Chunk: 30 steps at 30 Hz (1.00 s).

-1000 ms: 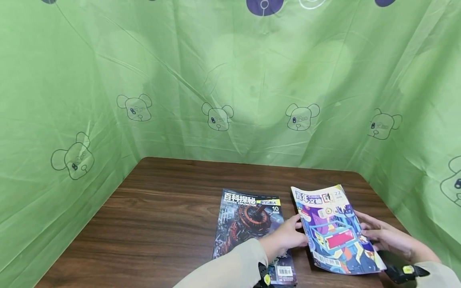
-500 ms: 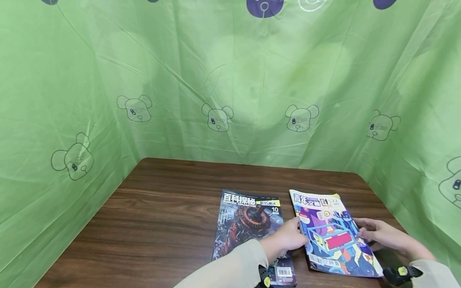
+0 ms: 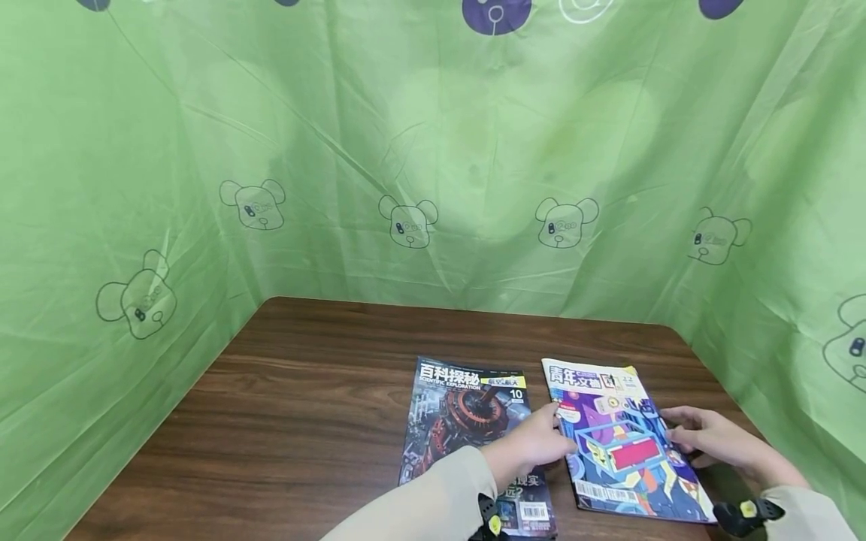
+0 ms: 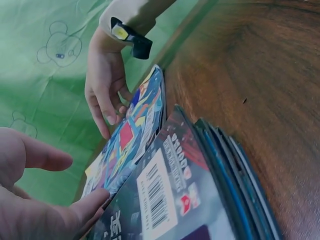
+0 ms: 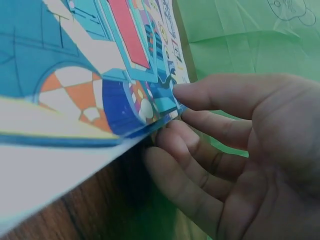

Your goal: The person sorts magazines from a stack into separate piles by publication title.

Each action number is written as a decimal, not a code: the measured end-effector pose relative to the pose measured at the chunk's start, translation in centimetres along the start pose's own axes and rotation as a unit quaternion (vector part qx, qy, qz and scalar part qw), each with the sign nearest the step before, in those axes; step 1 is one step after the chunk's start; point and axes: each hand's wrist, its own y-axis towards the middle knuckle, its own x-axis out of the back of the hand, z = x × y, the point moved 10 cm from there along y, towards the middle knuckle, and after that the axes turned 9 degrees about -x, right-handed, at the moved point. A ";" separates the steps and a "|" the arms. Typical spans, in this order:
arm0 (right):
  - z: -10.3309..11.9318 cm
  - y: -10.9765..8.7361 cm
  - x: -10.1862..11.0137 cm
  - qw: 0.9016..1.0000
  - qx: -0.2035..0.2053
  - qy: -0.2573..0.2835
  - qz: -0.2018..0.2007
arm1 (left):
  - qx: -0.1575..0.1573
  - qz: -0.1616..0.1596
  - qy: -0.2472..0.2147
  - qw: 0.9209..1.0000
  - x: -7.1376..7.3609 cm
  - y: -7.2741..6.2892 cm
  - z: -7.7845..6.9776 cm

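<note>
Head: colourful magazine (image 3: 625, 443) between hands (image 3: 531, 445) (image 3: 724, 442)

On the table (image 3: 284, 421), the Scientific Exploration stack (image 3: 443, 421) lay left of the Youth Digest magazine (image 3: 629, 458), my left hand (image 3: 531, 443) by the magazine's left edge with its forearm above the stack, my right hand (image 3: 724, 443) at its right edge, and the curtain (image 3: 473, 135) hung behind.

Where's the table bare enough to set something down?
Free: the left side of the table, between the dark magazine and green curtain, plus a strip behind both magazines. Crowded: the gap left of the bright magazine, where the left hand is, and that magazine's right side, at the right hand.
</note>
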 end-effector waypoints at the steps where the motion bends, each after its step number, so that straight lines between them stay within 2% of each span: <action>1: 0.2 -0.1 0.0 1.000 0.003 -0.002 -0.001 | 0.002 0.002 -0.004 1.000 0.1 0.0 0.0; 8: 2.3 -0.5 -0.9 1.000 0.020 0.023 0.006 | 0.020 0.030 -0.038 0.999 0.7 -0.3 -0.2; 13: 4.6 -0.9 -2.2 0.996 0.074 0.014 0.037 | 0.012 0.047 -0.053 0.997 1.5 -0.4 -0.2; 19: 7.0 -0.9 -3.8 0.991 0.130 -0.002 0.045 | 0.005 0.051 -0.045 0.998 3.2 -0.7 -0.1; 25: 9.2 -0.9 -5.8 0.982 0.178 0.017 0.061 | 0.006 0.069 -0.041 0.997 4.9 -1.4 -0.2; 30: 10.7 -0.9 -7.6 0.978 0.190 0.042 0.077 | -0.001 0.077 -0.051 0.996 6.3 -2.0 -0.3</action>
